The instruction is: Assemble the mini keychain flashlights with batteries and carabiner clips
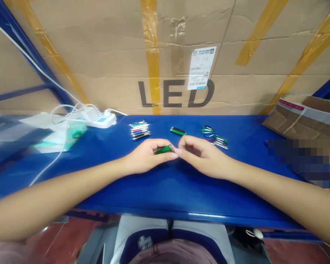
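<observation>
My left hand (148, 156) is closed around a small green flashlight (164, 149) just above the blue table (165, 190). My right hand (200, 154) pinches the silver end of that same flashlight with thumb and fingertips. Behind my hands a row of several small flashlights (139, 130) lies side by side. A single green flashlight (178, 131) lies alone at the middle back. To the right sits a pile of coloured carabiner clips (214, 136).
A white power strip (100, 119) with cables and a teal packet (68, 137) lie at the back left. A big cardboard box marked LED (176, 55) stands behind the table. A smaller cardboard box (302, 117) is at the right.
</observation>
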`<state>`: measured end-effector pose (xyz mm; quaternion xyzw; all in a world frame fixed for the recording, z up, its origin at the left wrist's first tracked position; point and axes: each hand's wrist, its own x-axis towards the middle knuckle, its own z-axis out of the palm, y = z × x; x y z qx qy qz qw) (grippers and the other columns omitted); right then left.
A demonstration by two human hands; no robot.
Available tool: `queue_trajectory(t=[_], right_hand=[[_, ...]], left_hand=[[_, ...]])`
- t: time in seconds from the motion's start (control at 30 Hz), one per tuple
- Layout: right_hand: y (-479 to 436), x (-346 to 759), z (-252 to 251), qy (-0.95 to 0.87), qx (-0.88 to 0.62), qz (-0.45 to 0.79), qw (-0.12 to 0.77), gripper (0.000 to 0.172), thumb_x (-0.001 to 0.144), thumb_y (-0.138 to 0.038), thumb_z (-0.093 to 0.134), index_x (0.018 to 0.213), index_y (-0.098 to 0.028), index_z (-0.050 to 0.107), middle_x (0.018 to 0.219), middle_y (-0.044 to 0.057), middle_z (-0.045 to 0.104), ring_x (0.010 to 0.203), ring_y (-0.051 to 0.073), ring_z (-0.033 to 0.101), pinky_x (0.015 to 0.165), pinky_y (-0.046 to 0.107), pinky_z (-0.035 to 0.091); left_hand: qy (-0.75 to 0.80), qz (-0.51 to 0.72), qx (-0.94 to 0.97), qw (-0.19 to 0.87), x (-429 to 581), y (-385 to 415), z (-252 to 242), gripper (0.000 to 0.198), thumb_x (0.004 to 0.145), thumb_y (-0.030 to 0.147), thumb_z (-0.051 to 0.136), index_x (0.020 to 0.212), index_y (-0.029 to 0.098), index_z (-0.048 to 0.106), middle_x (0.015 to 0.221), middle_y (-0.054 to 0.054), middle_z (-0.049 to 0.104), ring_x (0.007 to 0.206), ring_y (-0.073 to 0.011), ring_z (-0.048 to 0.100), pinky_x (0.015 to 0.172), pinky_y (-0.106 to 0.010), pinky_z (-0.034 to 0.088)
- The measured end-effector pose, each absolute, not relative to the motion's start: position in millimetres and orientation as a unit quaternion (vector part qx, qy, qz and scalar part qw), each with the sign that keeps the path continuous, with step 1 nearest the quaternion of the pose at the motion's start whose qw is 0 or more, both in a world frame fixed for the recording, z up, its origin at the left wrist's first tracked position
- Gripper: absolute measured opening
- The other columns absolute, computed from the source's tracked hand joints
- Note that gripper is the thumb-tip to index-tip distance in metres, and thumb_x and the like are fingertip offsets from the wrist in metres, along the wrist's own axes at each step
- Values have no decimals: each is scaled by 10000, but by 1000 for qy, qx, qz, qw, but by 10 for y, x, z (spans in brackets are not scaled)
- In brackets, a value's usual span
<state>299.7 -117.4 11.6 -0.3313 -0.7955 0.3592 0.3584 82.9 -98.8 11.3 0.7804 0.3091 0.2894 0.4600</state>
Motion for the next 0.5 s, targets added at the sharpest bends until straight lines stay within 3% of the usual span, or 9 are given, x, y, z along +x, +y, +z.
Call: queue_trajectory(t=[0.1,0.33,0.5], right_hand=[[-1170,3017,106,-822,-338,340,307,339,1016,-444,506,784,-198,506,691,-43,443,633,110,408,588,247,367],[-1193,3024,111,-853,-325,254,319,280,1029,-368,461,807,-200,495,662,-48,464,583,102,418,557,233,349],[-1244,3036,168,-878,-339,190,279,267,1019,-325,455,792,-196,509,615,-47,499,537,100,440,543,243,323]], left_hand=[[320,273,797,434,824,-1005,118,259,907,393,666,878,136,678,781,8,612,742,-120,535,721,-251,439],[316,275,827,375,813,-996,97,287,953,409,613,897,137,683,805,3,632,761,-124,549,733,-244,447],[295,278,838,366,818,-1006,91,265,959,392,616,862,151,666,846,-3,658,783,-129,570,769,-250,459]])
